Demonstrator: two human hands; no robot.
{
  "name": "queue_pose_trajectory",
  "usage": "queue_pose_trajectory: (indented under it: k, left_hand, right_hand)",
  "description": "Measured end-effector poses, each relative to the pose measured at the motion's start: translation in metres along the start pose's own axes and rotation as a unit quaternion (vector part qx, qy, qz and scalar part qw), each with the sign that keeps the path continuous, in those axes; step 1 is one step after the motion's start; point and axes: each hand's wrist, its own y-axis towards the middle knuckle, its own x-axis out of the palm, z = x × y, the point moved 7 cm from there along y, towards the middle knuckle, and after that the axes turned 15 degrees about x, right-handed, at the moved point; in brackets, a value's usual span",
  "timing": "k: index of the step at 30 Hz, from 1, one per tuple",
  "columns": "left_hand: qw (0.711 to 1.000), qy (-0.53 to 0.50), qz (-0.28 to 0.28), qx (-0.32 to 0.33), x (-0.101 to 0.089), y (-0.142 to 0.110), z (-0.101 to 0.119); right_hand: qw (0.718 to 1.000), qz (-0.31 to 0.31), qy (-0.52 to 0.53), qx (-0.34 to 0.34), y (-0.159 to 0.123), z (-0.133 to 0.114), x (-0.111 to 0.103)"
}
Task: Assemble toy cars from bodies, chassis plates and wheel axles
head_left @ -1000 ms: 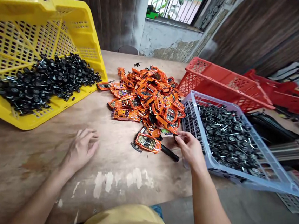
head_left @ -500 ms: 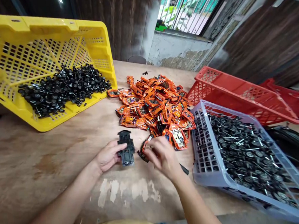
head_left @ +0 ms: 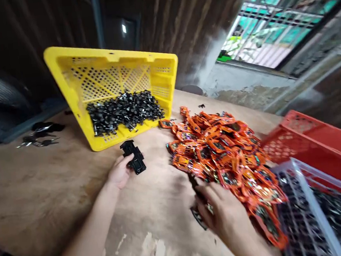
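My left hand (head_left: 121, 174) grips a black plastic toy car chassis (head_left: 138, 161) by its near left side, thumb on top, raised over the table. My right hand (head_left: 219, 208) is closed at the near left edge of a heap of orange toy car bodies (head_left: 214, 144). Dark pieces (head_left: 193, 180) stick out around its fingers; motion blur hides what they are. Beyond the chassis, a tilted yellow crate (head_left: 111, 52) holds many small black wheels on axles (head_left: 126, 110).
A clear plastic basket (head_left: 304, 187) with black wheels and metal axles stands at the lower right, before a red crate (head_left: 319, 142). Keys (head_left: 39, 141) lie at the table's (head_left: 52, 187) far left. Behind is a barred window (head_left: 269, 30).
The view has swung left, so the heap and baskets sit further right. The chassis stays in my left hand and has tilted. My right hand stays closed beside the heap.
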Motion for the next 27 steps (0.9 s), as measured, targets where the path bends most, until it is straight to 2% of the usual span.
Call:
queue_pose_trajectory:
  k: [2, 4, 7, 8, 10, 12, 14, 16, 18, 21, 25, 27]
  left_hand:
    - [0.999, -0.006, 0.028, 0.032, -0.008, 0.007, 0.004]
    - [0.997, -0.016, 0.051, 0.063, -0.013, 0.012, 0.007]
    - [0.993, -0.034, 0.062, 0.098, -0.015, 0.014, 0.011]
    - [0.992, -0.039, 0.062, 0.101, -0.015, 0.014, 0.012]
    - [0.993, -0.045, 0.058, 0.091, -0.014, 0.014, 0.010]
    - [0.994, -0.045, 0.058, 0.077, -0.013, 0.013, 0.008]
    - [0.995, -0.037, 0.061, 0.073, -0.014, 0.013, 0.006]
    - [0.995, -0.024, 0.060, 0.077, -0.015, 0.015, 0.004]
    - [0.994, -0.005, 0.065, 0.086, -0.018, 0.016, 0.001]
    - [0.991, 0.029, 0.091, 0.088, -0.023, 0.018, -0.007]
    - [0.992, 0.054, 0.091, 0.065, -0.022, 0.015, -0.022]
    - [0.993, 0.061, 0.079, 0.062, -0.019, 0.013, -0.024]
  right_hand:
    - [0.993, -0.096, 0.004, -0.064, 0.016, -0.026, 0.027]
    - [0.984, -0.153, 0.008, -0.090, 0.053, -0.046, 0.053]
    - [0.989, -0.139, 0.009, -0.037, 0.144, -0.073, 0.093]
    - [0.992, -0.129, 0.011, -0.005, 0.176, -0.082, 0.110]
    - [0.993, -0.119, 0.013, 0.010, 0.231, -0.105, 0.146]
    - [0.992, -0.127, 0.016, 0.015, 0.266, -0.122, 0.180]
    - [0.990, -0.135, 0.025, 0.011, 0.278, -0.127, 0.200]
    - [0.990, -0.133, 0.039, 0.004, 0.270, -0.119, 0.203]
    - [0.992, -0.117, 0.055, 0.000, 0.244, -0.099, 0.191]
    - [0.993, -0.100, 0.068, -0.011, 0.184, -0.063, 0.164]
    - [0.979, -0.153, 0.108, -0.079, 0.101, -0.035, 0.141]
    - [0.977, -0.142, 0.156, -0.031, 0.082, -0.021, 0.128]
